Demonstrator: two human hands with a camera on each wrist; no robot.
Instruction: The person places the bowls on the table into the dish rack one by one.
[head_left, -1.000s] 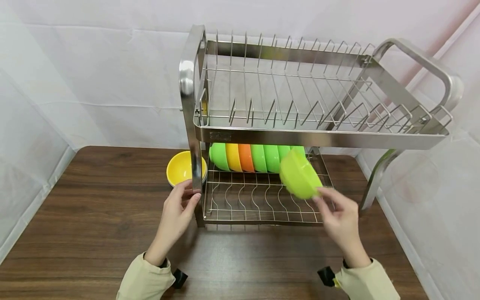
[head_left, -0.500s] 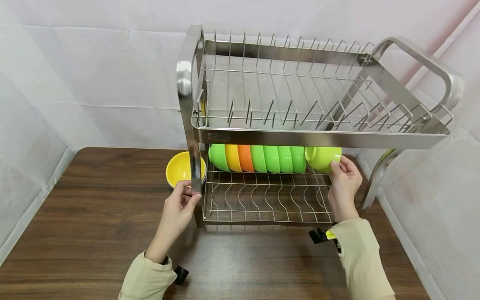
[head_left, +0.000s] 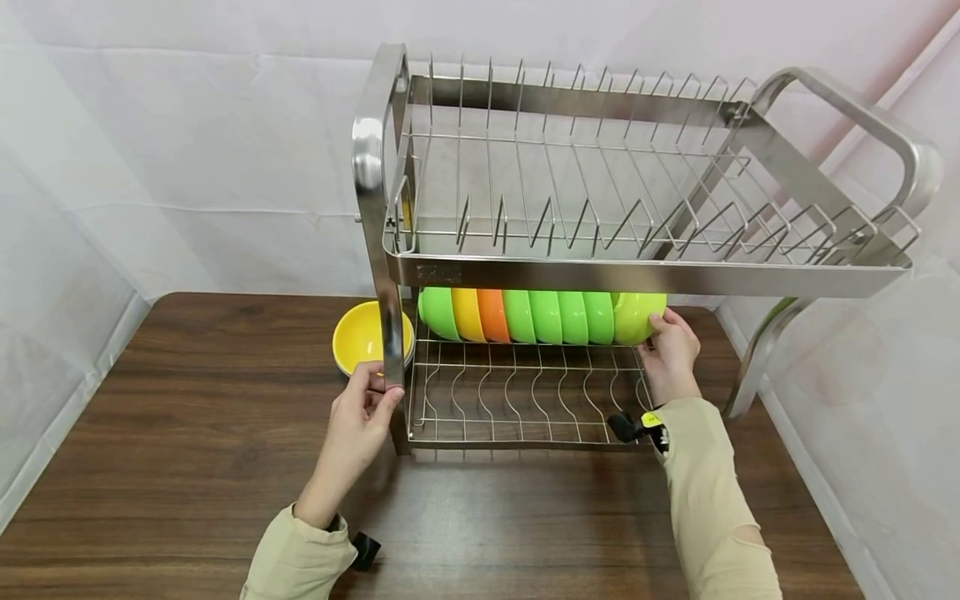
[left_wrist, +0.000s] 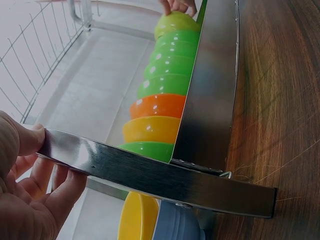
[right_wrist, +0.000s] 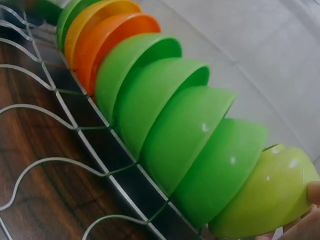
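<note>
My right hand (head_left: 672, 354) grips a yellow-green bowl (head_left: 634, 317) at the right end of a row on the rack's lower shelf. In the right wrist view that bowl (right_wrist: 270, 197) leans against its green neighbour (right_wrist: 225, 167), fingers at its outer side. Further along the row stand more green bowls (head_left: 545, 317), an orange bowl (head_left: 492, 316) and a yellow bowl (head_left: 467, 315), all tilted on edge. My left hand (head_left: 358, 421) pinches the front left leg (head_left: 391, 333) of the metal dish rack; the left wrist view shows thumb and fingers on that leg (left_wrist: 125, 167).
Left of the rack a yellow bowl (head_left: 363, 337) stands on the wooden table (head_left: 187, 450), stacked with a grey-blue one (left_wrist: 175, 222). The wire upper shelf (head_left: 555, 192) overhangs the row. White sheeting (head_left: 187, 150) hangs behind and at the sides.
My right hand has carried the yellow-green bowl from in front of the row to its right end, then pushed it left against the last green bowl. The left hand has stayed on the leg.
</note>
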